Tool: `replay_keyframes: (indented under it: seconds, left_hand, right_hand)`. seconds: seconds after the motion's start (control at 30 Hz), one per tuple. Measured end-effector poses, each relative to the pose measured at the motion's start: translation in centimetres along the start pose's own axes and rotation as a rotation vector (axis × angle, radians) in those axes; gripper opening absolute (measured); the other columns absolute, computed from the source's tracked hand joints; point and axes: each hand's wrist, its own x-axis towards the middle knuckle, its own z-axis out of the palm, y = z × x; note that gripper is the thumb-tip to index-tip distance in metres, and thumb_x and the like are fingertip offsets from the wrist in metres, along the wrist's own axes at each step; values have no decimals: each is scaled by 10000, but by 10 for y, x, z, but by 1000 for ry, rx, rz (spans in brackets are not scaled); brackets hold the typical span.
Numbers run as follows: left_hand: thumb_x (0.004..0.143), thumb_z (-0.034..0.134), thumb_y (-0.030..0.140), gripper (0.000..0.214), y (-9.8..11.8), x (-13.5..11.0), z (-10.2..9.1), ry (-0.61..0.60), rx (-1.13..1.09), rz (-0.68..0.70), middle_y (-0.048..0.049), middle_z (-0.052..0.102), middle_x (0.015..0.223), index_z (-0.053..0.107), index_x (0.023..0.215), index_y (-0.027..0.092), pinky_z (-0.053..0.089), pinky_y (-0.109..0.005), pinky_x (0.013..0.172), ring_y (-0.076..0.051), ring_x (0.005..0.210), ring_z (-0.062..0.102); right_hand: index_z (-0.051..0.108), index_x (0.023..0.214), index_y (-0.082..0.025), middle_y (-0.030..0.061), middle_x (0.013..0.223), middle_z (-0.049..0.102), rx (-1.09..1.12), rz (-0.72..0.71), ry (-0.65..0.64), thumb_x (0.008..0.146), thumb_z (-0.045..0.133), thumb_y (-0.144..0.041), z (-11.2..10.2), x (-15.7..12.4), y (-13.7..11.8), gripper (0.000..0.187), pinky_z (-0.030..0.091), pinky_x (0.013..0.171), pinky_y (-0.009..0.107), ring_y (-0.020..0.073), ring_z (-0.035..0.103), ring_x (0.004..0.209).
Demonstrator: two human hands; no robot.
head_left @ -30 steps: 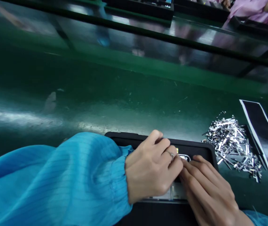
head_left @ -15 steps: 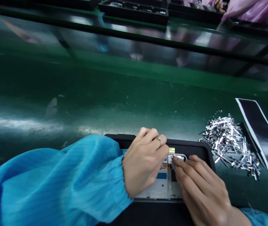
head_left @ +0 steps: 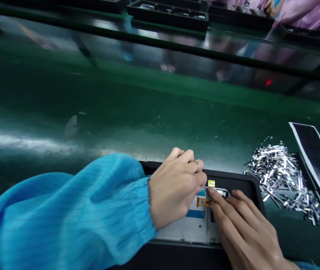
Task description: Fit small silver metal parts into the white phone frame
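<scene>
My left hand (head_left: 177,191), in a blue sleeve and with a ring on one finger, is curled shut over the upper part of a white phone frame (head_left: 193,225) lying in a black tray (head_left: 250,183); what its fingertips pinch is hidden. My right hand (head_left: 241,228) lies over the frame's right side, fingers stretched forward and pressed together, fingertips touching the frame's top edge near an orange flex connector (head_left: 202,202) and a small yellow tab (head_left: 211,183).
A heap of several shiny metal strips (head_left: 283,176) lies right of the tray on the green conveyor belt (head_left: 137,112). A black sheet with white border (head_left: 317,157) sits at far right. Black trays (head_left: 168,13) and a person's pink sleeves (head_left: 303,13) are across the line.
My left hand has slid back and to the left off the frame, uncovering the orange flex, blue stripe and yellow tab. My right fingertips have moved to the top edge.
</scene>
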Motion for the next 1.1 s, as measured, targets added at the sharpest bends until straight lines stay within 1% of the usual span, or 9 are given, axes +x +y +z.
replay_keyframes:
  seconds: [0.17, 0.3, 0.33, 0.47, 0.67, 0.77, 0.9, 1.0, 1.1]
  left_hand:
    - [791, 435, 98, 186, -2, -2, -6, -42, 61, -34, -15, 482, 726, 517, 628, 136, 206, -311, 618, -157, 688, 320]
    - [760, 480, 102, 148, 0, 1, -5, -60, 104, -47, -11, 490, 720, 524, 622, 135, 209, -310, 612, -155, 678, 333]
    - [754, 487, 105, 146, 0, 2, -6, -65, 109, -50, -10, 492, 718, 521, 615, 135, 212, -309, 611, -154, 678, 339]
    - [750, 490, 121, 163, 1, 4, -5, -47, 102, -58, -12, 502, 711, 503, 588, 134, 224, -309, 611, -156, 680, 356]
    - [753, 461, 114, 173, 1, 2, -1, -15, 90, -35, -31, 497, 711, 493, 583, 133, 234, -321, 616, -168, 684, 361]
    - [766, 465, 113, 165, -1, -1, -5, -11, 67, -23, -24, 496, 715, 516, 611, 140, 239, -311, 614, -167, 694, 370]
    - [782, 473, 133, 88, -12, -11, -17, 22, 170, -55, -40, 518, 823, 560, 787, 141, 257, -311, 648, -185, 761, 395]
    - [769, 511, 162, 106, -25, -20, -22, -15, 322, -128, -58, 519, 871, 560, 859, 134, 266, -324, 666, -202, 775, 408]
    - [792, 484, 160, 79, -38, -28, -20, -76, 247, -187, -42, 511, 857, 547, 837, 143, 291, -303, 661, -183, 754, 430]
  right_hand:
    - [537, 947, -67, 107, 1091, 530, -20, -21, -4, 799, 338, -33, 4, -2, 1, 250, 420, 767, 360, 200, 557, 836]
    - [538, 962, -80, 85, 1100, 528, -23, 36, 70, 818, 297, -29, 9, -2, 0, 286, 410, 761, 368, 201, 546, 824]
    - [534, 985, -86, 80, 1127, 509, -35, 33, 64, 826, 298, -42, 9, -1, 0, 288, 410, 759, 374, 203, 541, 822]
    - [502, 1086, -101, 77, 1216, 423, -122, -108, -116, 832, 336, -101, 5, -1, 4, 303, 432, 746, 381, 205, 527, 815]
    - [489, 1108, -86, 85, 1232, 403, -126, -155, -106, 822, 316, -91, 1, -1, 9, 335, 437, 750, 391, 206, 523, 818]
    - [495, 1098, -91, 78, 1233, 403, -136, -145, -104, 826, 310, -87, 2, -1, 8, 330, 436, 751, 387, 203, 522, 820]
    - [495, 1097, -89, 93, 1231, 403, -214, -172, -125, 833, 304, -104, 2, -1, 6, 326, 445, 735, 387, 207, 530, 815]
    - [491, 1097, -76, 116, 1214, 417, -270, -224, -125, 815, 290, -96, 2, -1, 5, 347, 468, 698, 380, 203, 545, 773]
    - [489, 1097, -58, 138, 1205, 419, -289, -240, -121, 800, 288, -110, 3, -1, 5, 362, 487, 659, 395, 215, 555, 747]
